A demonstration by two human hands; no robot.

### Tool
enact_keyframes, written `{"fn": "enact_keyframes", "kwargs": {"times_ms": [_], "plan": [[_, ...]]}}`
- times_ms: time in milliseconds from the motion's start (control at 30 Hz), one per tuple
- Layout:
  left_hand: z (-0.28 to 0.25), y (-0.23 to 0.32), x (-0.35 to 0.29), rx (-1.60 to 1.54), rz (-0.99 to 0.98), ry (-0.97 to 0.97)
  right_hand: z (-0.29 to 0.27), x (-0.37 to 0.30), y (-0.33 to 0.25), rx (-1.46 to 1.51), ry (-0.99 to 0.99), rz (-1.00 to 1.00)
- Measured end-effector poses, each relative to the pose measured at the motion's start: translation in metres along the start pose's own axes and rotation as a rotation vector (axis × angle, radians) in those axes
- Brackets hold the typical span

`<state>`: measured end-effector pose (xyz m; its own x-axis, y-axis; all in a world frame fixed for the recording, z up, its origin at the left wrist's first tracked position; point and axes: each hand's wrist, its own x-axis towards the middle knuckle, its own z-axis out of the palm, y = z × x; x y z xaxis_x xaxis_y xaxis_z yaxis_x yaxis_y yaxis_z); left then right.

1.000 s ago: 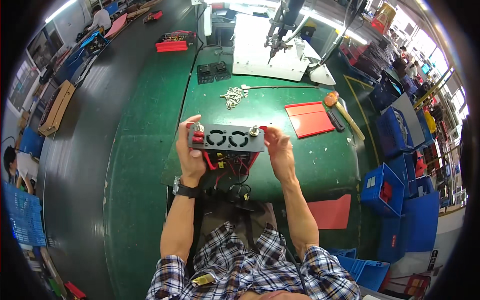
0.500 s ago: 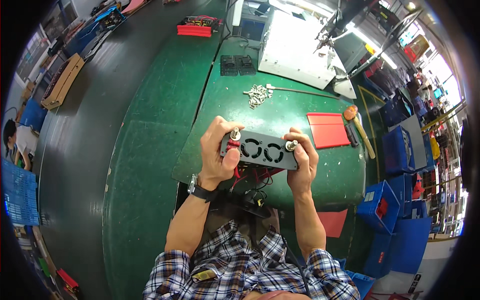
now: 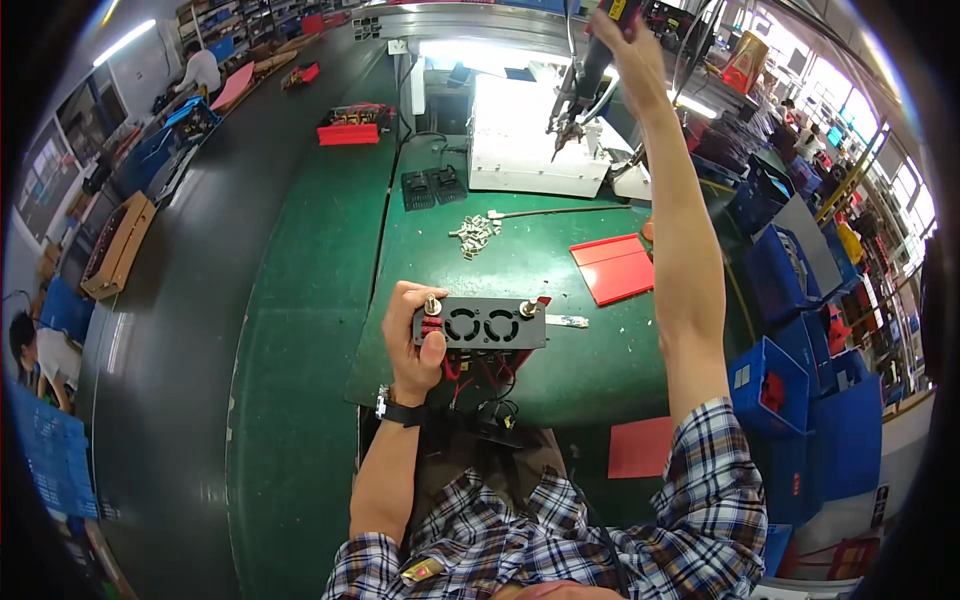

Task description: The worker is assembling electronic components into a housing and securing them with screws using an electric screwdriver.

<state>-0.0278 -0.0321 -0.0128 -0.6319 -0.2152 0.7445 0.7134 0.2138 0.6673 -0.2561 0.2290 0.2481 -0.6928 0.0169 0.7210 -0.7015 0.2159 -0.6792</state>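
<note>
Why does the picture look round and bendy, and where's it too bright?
In the head view, the fisheye lens bows the dark belt's edges and the corners are black; in the head view, glare washes out the white box and windows; in the head view, the grey panel's cutouts show clearly.

Two bare hands, one left hand [image 3: 408, 338] and one right hand [image 3: 636, 52]; one grey-fronted unit [image 3: 482, 341], with two round fan openings [image 3: 462, 325] and two metal posts [image 3: 432, 306] on its front; one dark tool [image 3: 621, 12] at the right hand; one wristwatch [image 3: 402, 412]; one red panel [image 3: 610, 268]; one red sheet [image 3: 638, 448]; two black slotted parts [image 3: 418, 190]; one heap of small metal pieces [image 3: 472, 237], too overlapped to count; one white machine housing [image 3: 530, 150]; two red-based assemblies [image 3: 350, 132] to the left; one long cardboard box [image 3: 120, 245]; several blue bins [image 3: 770, 385], partly overlapping.
</note>
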Motion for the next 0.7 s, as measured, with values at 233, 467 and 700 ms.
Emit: {"fn": "enact_keyframes", "kwargs": {"times_ms": [233,467,700], "plan": [[0.000,-0.001,0.003,0.009,0.037,-0.052,-0.004,-0.069,0.024,0.698,-0.347,0.245],[0.003,-0.002,0.007,0.003,0.020,-0.013,-0.015,-0.142,-0.094,0.515,-0.008,-0.160],[0.001,-0.004,0.003,0.025,0.017,-0.010,0.016,-0.159,-0.150,0.404,0.065,0.071]]}}
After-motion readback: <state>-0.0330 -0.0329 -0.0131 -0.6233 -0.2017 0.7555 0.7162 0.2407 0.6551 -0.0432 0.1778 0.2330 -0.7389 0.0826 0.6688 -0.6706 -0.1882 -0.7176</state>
